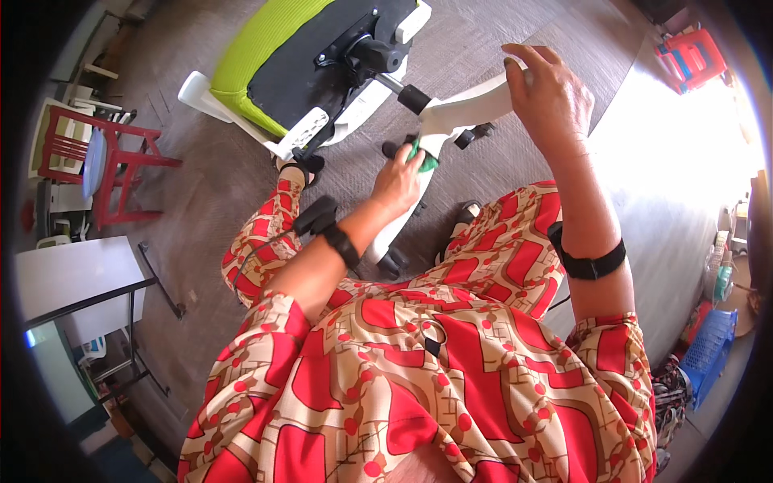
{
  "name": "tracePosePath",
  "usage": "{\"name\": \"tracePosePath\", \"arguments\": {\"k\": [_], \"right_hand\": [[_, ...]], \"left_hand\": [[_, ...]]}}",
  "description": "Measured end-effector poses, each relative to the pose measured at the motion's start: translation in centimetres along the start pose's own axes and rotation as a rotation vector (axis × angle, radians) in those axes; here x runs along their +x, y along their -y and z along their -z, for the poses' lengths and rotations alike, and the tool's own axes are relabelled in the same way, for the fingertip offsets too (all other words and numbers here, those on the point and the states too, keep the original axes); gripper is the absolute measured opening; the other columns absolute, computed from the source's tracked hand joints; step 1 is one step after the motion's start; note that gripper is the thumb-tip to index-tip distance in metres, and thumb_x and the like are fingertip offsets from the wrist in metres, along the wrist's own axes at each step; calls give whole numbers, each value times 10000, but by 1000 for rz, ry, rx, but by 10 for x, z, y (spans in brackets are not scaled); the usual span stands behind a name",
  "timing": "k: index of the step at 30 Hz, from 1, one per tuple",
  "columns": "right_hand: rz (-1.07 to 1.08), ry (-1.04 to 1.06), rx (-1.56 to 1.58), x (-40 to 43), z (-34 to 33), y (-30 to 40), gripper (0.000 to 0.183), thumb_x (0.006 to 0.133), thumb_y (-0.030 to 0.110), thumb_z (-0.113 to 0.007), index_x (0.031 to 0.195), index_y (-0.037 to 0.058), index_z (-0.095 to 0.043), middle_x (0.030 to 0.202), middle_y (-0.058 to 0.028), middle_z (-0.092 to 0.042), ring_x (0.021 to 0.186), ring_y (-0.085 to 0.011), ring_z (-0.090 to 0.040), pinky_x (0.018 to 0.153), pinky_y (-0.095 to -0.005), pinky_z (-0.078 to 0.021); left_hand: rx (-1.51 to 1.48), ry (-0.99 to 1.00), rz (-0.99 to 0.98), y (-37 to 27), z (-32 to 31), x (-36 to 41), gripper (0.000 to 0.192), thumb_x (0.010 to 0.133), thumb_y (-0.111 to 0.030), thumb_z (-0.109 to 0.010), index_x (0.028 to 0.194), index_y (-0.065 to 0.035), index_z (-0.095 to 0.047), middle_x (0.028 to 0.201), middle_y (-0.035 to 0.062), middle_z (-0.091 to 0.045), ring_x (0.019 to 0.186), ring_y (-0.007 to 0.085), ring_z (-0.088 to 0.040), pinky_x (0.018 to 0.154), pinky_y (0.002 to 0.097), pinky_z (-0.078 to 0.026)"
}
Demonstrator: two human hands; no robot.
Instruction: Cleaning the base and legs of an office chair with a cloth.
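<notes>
An office chair lies tipped over, its ribbed lime-green seat point(259, 54) turned so that the black underside point(302, 72) shows. A metal gas-lift column point(388, 82) joins it to a white star base point(438, 127) with black casters point(392, 262). My left hand point(398, 181) presses a bunched green cloth point(427, 162) against one leg of the base, close to the hub. At the far end of another leg point(477, 102), my right hand point(552, 102) grips the white plastic between thumb and fingers. Part of that leg's end is hidden behind the hand.
Left of me stand a dark red chair point(130, 157) and a white-topped folding table point(78, 271). A red plastic stool point(694, 59) is at the upper right, near strong glare on the floor. A blue plastic basket point(712, 356) lies at the lower right. My feet flank the base.
</notes>
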State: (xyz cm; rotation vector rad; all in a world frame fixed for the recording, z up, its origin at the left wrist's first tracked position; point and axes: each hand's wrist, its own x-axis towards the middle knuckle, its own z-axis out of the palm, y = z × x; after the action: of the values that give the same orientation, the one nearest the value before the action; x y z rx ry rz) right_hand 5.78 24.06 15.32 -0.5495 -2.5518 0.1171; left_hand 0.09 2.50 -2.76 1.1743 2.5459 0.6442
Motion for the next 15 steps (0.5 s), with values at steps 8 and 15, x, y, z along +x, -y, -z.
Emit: {"name": "tracePosePath", "arguments": {"k": [8,15], "right_hand": [[25,10,-27,2,2,-5,242,893,318,-504,1048,223,-664,1034,-30,-648,839,-235,-666,722,-382,-538],[0,7,11,6,6,2,235,884,304,-506,1040,222,-662,1027,-30,-645,846,-251,-659,741,-383,-522]], "left_hand": [[-59,-11,-157,-14,49,-123,405,788,-46,-533,1192,-11,-534,1262,205,-438,1011,364,-536,871,415,-445],[83,-42,-91,-19,31,-91,427,844,-130,-517,1223,64,-474,1277,280,-417,974,387,-542,847,430,-447]]}}
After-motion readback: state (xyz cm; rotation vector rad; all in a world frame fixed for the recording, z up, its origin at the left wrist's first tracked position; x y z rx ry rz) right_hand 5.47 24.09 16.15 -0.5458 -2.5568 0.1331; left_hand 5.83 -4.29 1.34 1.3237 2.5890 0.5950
